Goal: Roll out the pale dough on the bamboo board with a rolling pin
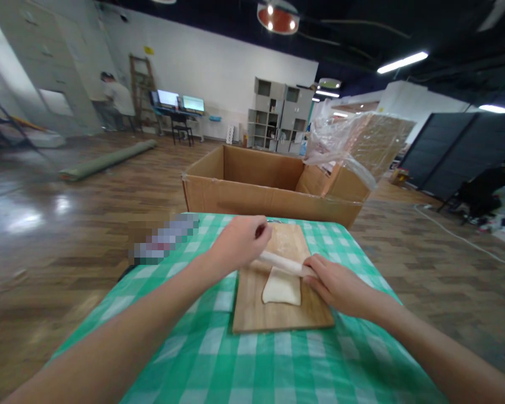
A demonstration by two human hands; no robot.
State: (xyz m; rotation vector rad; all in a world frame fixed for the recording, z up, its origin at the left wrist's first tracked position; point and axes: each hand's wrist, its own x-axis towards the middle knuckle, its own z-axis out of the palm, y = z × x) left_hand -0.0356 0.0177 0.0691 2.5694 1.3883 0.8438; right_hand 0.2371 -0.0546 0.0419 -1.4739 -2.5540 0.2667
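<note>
A pale rolling pin lies at a slant across a wooden board. My left hand is closed at its far left end, with the fingertips turned away from me. Around the pin's right end, my right hand curls its fingers. Under and in front of the pin is a flat white sheet of dough, narrower toward the pin and wider on the near side. The pin hides the dough's far edge.
The board rests on a green checked tablecloth. Just beyond the table stands a large open cardboard box, with clear plastic wrap at its right. A rolled green mat lies on the floor. A person sits far left.
</note>
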